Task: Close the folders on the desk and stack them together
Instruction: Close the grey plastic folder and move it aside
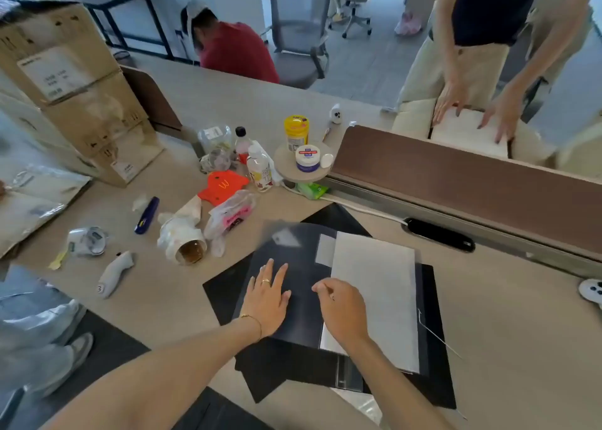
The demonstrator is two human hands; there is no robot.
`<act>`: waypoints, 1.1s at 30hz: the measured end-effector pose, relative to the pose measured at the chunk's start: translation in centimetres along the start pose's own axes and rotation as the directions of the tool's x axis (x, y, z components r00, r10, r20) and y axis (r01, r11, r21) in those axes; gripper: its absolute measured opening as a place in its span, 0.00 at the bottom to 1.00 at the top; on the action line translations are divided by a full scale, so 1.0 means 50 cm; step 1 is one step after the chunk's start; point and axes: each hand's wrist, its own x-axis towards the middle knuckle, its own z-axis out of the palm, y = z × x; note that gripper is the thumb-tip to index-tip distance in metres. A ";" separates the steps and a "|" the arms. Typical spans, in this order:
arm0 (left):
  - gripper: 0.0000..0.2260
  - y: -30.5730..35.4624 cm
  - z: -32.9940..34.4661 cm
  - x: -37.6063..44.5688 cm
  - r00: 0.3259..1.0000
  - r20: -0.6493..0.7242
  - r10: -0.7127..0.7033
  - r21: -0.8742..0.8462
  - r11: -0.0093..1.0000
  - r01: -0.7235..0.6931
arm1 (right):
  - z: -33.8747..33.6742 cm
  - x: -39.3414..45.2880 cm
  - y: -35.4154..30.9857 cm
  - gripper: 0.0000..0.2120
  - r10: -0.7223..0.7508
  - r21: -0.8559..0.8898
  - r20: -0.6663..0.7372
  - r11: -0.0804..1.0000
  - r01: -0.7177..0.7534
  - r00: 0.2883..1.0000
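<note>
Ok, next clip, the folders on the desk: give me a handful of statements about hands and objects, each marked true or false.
1. The left hand lies flat, fingers spread, on the dark folder cover. True.
2. The right hand is holding the blue pen. False: the pen lies apart on the desk, left of the folders; the right hand is at the edge of the cover, fingers curled.
3. White paper shows to the right of the dark cover. True.
4. The yellow-lidded bottle stands on the folders. False: it stands on a small round stand farther back.
5. A ring shows on the left hand. True.
</note>
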 end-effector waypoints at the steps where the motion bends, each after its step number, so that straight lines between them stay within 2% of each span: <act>1: 0.28 -0.014 -0.001 0.000 0.998 0.014 -0.059 -0.045 0.997 0.060 | 0.012 0.003 0.007 0.12 0.028 -0.016 0.044 0.999 -0.027 0.999; 5: 0.28 -0.078 0.013 0.005 0.965 0.056 -0.255 -0.225 0.939 0.261 | 0.062 -0.001 0.043 0.13 0.052 -0.138 0.209 0.990 -0.023 0.977; 9: 0.28 -0.120 0.028 0.016 0.943 0.127 -0.306 -0.351 0.876 0.332 | 0.095 0.003 0.067 0.20 0.056 -0.295 0.307 0.955 0.039 0.950; 14: 0.27 -0.137 0.035 0.029 0.916 0.166 -0.366 -0.531 0.750 0.395 | 0.135 -0.007 0.089 0.22 0.109 -0.320 0.353 0.947 0.011 0.929; 18: 0.24 -0.158 0.034 0.049 0.871 0.219 -0.439 -0.641 0.608 0.468 | 0.147 -0.010 0.103 0.22 0.129 -0.375 0.369 0.927 0.020 0.920; 22: 0.20 -0.184 0.021 0.071 0.793 0.288 -0.536 -0.771 0.362 0.524 | 0.152 -0.010 0.107 0.24 0.122 -0.456 0.403 0.886 0.083 0.907; 24: 0.17 -0.209 0.027 0.080 0.763 0.326 -0.559 -0.792 0.279 0.543 | 0.153 -0.011 0.108 0.25 0.141 -0.480 0.415 0.873 0.085 0.899; 26: 0.12 -0.224 0.027 0.081 0.758 0.343 -0.555 -0.801 0.248 0.544 | 0.153 -0.014 0.106 0.27 0.154 -0.496 0.427 0.864 0.088 0.891; 28: 0.09 -0.217 0.001 0.069 0.784 0.335 -0.523 -0.827 0.236 0.511 | 0.154 -0.019 0.103 0.28 0.154 -0.510 0.434 0.854 0.101 0.888; 31: 0.07 -0.204 -0.031 0.049 0.841 0.297 -0.453 -0.833 0.308 0.460 | 0.151 -0.030 0.099 0.27 0.145 -0.502 0.429 0.859 0.102 0.892; 33: 0.06 -0.196 -0.052 0.029 0.888 0.212 -0.408 -0.824 0.414 0.387 | 0.146 -0.034 0.089 0.26 0.135 -0.472 0.420 0.877 0.088 0.898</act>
